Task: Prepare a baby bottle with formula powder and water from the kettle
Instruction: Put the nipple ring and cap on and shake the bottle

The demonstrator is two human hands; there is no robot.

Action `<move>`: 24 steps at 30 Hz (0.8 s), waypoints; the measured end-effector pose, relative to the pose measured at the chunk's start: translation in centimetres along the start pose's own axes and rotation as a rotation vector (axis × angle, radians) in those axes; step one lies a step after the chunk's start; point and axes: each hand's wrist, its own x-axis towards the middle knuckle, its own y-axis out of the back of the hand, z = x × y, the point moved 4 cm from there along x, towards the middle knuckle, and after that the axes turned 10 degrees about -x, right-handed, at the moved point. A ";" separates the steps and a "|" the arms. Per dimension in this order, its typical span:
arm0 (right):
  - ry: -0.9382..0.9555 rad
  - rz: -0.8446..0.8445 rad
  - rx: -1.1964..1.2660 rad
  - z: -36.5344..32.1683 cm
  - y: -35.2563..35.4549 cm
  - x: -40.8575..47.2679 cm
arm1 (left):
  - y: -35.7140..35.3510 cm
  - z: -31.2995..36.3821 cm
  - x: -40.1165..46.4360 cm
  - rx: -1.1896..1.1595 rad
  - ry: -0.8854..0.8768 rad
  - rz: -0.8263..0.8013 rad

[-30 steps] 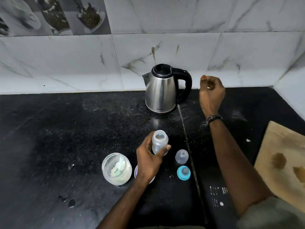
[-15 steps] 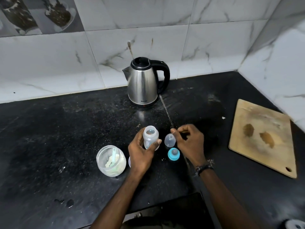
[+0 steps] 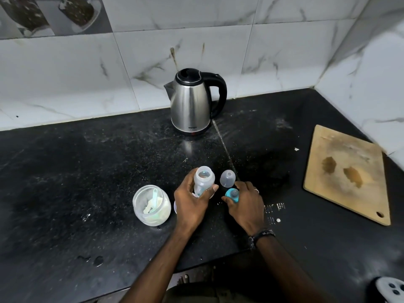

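Note:
An open, clear baby bottle (image 3: 203, 180) stands upright on the black counter (image 3: 87, 171), with my left hand (image 3: 192, 202) wrapped around it. My right hand (image 3: 246, 204) closes its fingers on the blue teat ring (image 3: 232, 195) just right of the bottle. The clear dome cap (image 3: 227, 178) sits on the counter behind the ring, untouched. A glass jar of formula powder (image 3: 152, 205) with a pale scoop inside stands left of my left hand. The steel kettle (image 3: 192, 104) with a black handle sits at the back near the wall.
A wooden cutting board (image 3: 347, 173) lies at the right by the side wall. A white lid edge (image 3: 175, 207) peeks out under my left hand. Powder specks dot the counter. A white object (image 3: 391, 288) shows at the lower right corner.
My right hand came down from beside the kettle handle to the counter and closed on the blue teat ring. My left hand kept hold of the bottle. The camera shifted right.

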 end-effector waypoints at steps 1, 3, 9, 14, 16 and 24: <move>0.020 0.001 -0.008 0.0 -0.1 -0.1 | 0.0 0.0 -0.1 0.000 0.002 -0.002; 0.051 0.013 0.032 -0.1 0.1 -0.2 | 0.0 -0.1 -0.2 0.001 0.003 -0.005; 0.072 0.147 0.513 -0.8 5.9 -0.3 | 0.2 -0.3 -0.5 -0.013 0.010 -0.032; 0.245 0.111 0.676 -3.4 12.4 -0.1 | -0.1 -0.7 -1.0 -0.056 0.028 -0.091; 0.334 0.063 0.650 -4.3 13.2 0.1 | -0.4 -0.8 -1.3 -0.063 0.025 -0.119; 0.422 -0.225 0.528 -5.4 11.3 0.5 | -1.2 0.7 -2.3 -0.073 -0.029 -0.218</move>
